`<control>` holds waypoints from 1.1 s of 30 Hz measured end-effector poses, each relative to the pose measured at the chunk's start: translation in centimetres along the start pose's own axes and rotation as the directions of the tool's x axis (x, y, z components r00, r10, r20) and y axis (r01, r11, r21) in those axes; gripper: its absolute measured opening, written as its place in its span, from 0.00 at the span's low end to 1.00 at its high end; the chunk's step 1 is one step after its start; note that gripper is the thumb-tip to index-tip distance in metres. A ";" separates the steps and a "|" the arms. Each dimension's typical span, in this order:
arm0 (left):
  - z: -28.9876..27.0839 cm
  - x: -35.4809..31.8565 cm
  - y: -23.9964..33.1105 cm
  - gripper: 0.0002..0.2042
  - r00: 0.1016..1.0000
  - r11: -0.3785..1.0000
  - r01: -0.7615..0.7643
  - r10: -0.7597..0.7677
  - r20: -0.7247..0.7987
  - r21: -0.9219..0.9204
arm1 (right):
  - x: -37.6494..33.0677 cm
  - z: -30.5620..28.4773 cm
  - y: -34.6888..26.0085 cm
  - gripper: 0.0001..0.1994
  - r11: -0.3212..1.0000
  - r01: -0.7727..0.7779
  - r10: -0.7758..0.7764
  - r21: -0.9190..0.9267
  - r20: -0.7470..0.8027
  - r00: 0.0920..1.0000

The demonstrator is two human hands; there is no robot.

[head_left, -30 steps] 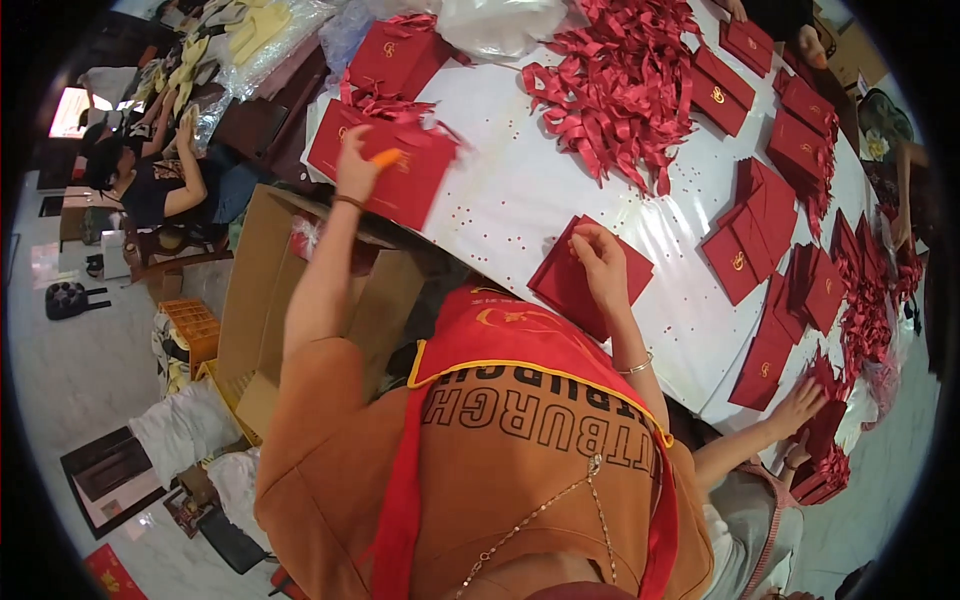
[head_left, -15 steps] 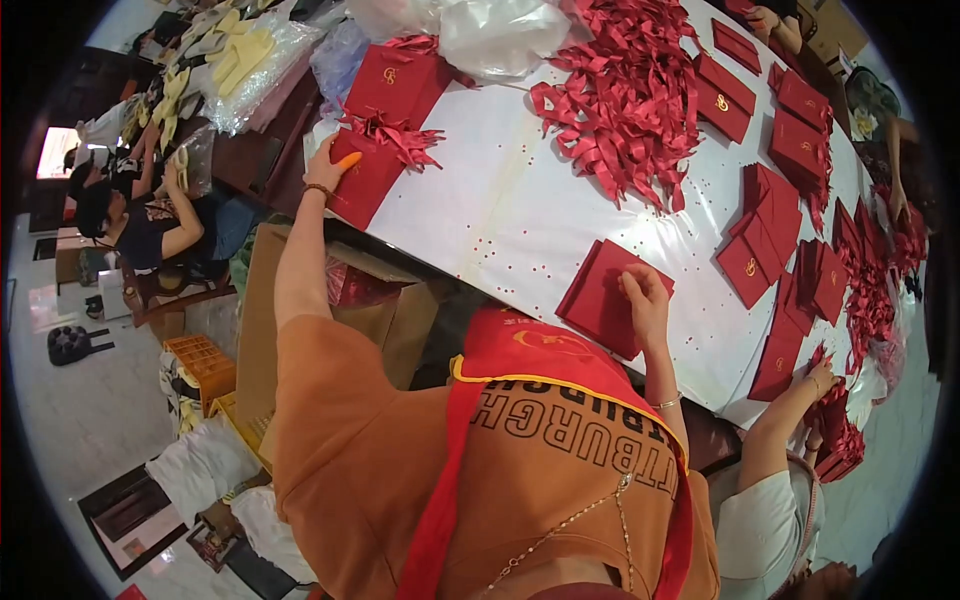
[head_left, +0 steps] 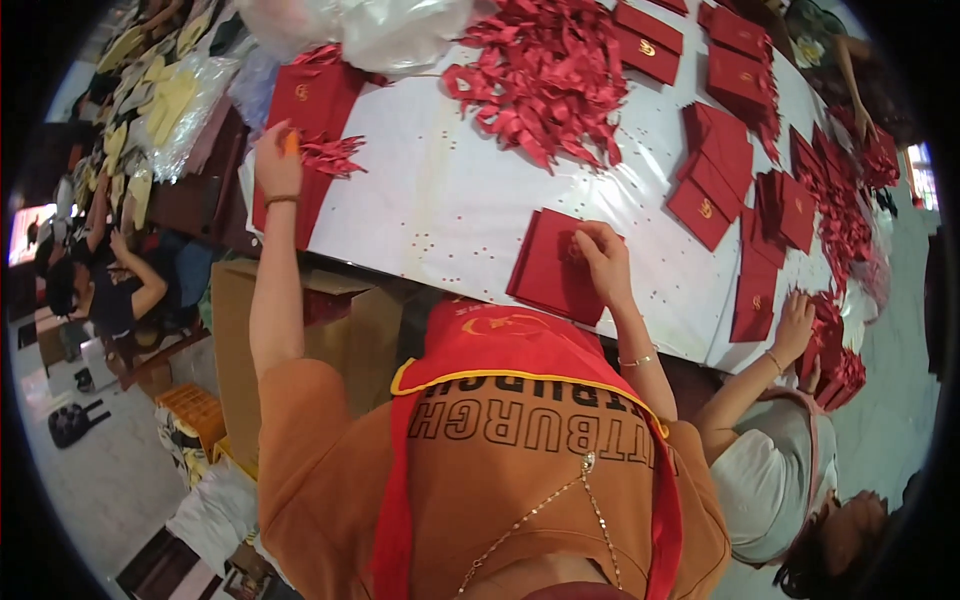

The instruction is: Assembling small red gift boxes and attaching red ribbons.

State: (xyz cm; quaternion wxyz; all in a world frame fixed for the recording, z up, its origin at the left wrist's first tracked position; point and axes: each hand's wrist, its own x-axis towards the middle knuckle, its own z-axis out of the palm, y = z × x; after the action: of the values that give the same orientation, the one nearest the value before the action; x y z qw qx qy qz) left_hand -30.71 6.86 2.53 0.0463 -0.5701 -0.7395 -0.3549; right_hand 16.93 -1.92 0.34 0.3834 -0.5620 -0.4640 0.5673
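The white worktop (head_left: 440, 200) is strewn with red ribbon bows. My left hand (head_left: 277, 160) reaches far out, its grip closed on an orange tool beside a small bow cluster (head_left: 330, 155). My right hand (head_left: 603, 262) rests flat, open, on the red folder (head_left: 550, 270) near me; I should pin it firmly and pick one bow cleanly.

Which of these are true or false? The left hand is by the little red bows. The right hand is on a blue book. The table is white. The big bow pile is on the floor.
1. The left hand is by the small bunch of red bows. True.
2. The right hand rests on a blue book. False: it rests on a stack of red folders.
3. The table is white. True.
4. The big bow pile is on the floor. False: it lies on the table.
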 end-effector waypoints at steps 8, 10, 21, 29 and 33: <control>15.5 -8.0 22.3 0.09 0.458 0.584 -0.756 0.795 0.398 -0.296 | -0.7 -0.8 -0.9 0.09 0.999 0.008 -0.012 0.050 0.092 0.996; 17.5 -8.6 21.8 0.08 0.482 0.651 -0.701 0.733 0.479 -0.291 | -1.8 -0.2 -5.0 0.11 0.996 0.044 -0.061 0.072 0.243 0.968; 5.4 -5.1 16.2 0.08 0.843 0.221 0.456 0.202 0.498 -0.862 | -8.5 6.9 -20.9 0.17 0.563 0.305 -0.785 0.768 0.612 -0.093; -2.1 -1.3 18.2 0.07 0.937 -0.067 0.265 0.252 0.241 -0.962 | -7.4 8.9 -20.7 0.17 0.606 0.436 -0.700 0.666 0.706 -0.107; 2.5 -5.4 20.5 0.07 0.759 0.108 0.584 0.279 0.588 -0.805 | -8.2 9.2 -20.7 0.17 0.633 0.479 -0.617 0.608 0.770 -0.161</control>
State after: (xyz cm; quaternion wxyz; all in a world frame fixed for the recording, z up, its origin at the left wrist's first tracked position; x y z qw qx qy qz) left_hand -10.07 5.97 7.75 -0.6271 -0.4436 -0.3408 -0.5421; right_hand 6.57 -4.90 21.88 0.2256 0.2143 -0.7497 0.5841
